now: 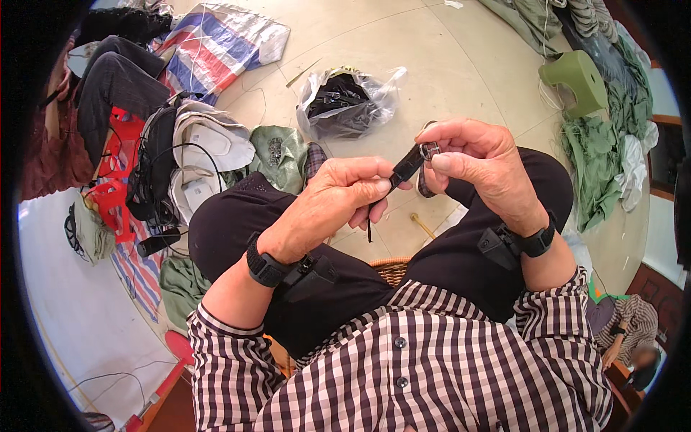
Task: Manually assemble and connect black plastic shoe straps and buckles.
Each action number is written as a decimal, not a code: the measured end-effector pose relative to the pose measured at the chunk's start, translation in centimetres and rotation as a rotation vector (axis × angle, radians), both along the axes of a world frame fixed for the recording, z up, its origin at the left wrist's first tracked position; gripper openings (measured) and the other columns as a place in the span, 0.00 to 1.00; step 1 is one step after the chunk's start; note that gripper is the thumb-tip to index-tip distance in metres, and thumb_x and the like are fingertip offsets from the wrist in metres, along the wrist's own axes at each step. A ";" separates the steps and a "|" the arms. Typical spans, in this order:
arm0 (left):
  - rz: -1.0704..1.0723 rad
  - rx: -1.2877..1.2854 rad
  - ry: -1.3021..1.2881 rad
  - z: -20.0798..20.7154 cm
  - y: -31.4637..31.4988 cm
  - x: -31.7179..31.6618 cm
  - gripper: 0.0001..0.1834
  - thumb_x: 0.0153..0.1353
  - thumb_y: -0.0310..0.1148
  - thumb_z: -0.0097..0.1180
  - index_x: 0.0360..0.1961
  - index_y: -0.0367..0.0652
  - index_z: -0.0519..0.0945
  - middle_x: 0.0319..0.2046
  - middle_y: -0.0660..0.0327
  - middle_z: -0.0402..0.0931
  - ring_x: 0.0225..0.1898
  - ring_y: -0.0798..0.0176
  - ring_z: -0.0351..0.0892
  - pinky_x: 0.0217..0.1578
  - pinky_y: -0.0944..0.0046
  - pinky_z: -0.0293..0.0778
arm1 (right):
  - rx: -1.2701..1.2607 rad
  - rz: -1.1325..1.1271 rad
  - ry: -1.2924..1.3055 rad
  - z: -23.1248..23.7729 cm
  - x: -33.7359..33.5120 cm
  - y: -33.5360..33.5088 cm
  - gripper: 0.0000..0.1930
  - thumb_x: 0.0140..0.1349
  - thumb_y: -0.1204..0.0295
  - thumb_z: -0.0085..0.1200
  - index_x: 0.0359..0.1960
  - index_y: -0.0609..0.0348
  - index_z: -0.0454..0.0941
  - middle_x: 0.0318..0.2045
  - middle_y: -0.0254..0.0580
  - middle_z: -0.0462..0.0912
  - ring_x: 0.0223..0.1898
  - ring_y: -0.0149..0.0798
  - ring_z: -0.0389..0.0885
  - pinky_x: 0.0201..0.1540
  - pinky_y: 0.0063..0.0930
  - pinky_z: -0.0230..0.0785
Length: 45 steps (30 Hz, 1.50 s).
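Note:
Above my lap, a short black strap (408, 164) with a metal buckle (430, 150) stretches between my two hands. My left hand (335, 191) pinches the strap's lower part between thumb and fingers, and a thin dark end hangs below. At the buckle end, my right hand (484, 164) is closed, thumb and index finger gripping beside the metal; its other fingers are partly hidden. On the floor beyond my knees lies a clear plastic bag (385, 93) holding black straps with metal parts (338, 101).
A green stool (576, 81) stands at the right beside heaped green cloth (594, 169). At left are pale padded pieces (212, 144), a red stool (111, 209) and a striped woven sheet (223, 43). Someone in dark trousers (119, 75) sits far left; another person (626, 324) appears lower right.

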State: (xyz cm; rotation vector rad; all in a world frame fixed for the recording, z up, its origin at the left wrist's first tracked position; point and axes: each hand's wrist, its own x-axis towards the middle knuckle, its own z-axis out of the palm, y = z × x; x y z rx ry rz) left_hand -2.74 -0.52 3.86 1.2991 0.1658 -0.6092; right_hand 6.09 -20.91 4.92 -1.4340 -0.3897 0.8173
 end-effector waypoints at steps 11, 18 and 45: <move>-0.023 -0.011 0.014 0.3 -0.1 0.1 0.11 0.63 0.30 0.46 0.40 0.38 0.79 0.17 0.72 0.65 0.18 0.79 0.57 0.20 0.79 0.56 | 0.033 0.043 0.011 0.0 0.1 -0.4 0.11 0.57 0.74 0.55 0.41 0.63 0.78 0.23 0.29 0.77 0.23 0.20 0.75 0.26 0.12 0.63; -0.031 -0.068 0.035 0.1 0.0 0.1 0.11 0.63 0.31 0.47 0.40 0.38 0.79 0.17 0.72 0.65 0.17 0.79 0.57 0.20 0.79 0.55 | -0.009 0.078 0.037 -0.1 0.1 -0.4 0.11 0.57 0.71 0.55 0.41 0.61 0.79 0.23 0.28 0.78 0.22 0.20 0.75 0.24 0.12 0.61; 0.030 -0.148 -0.014 -0.5 0.3 -0.3 0.09 0.63 0.34 0.49 0.32 0.39 0.74 0.17 0.70 0.69 0.16 0.81 0.60 0.16 0.80 0.54 | -0.121 0.213 -0.187 -0.6 -1.1 0.3 0.10 0.57 0.76 0.57 0.41 0.60 0.79 0.19 0.22 0.70 0.22 0.14 0.65 0.25 0.11 0.57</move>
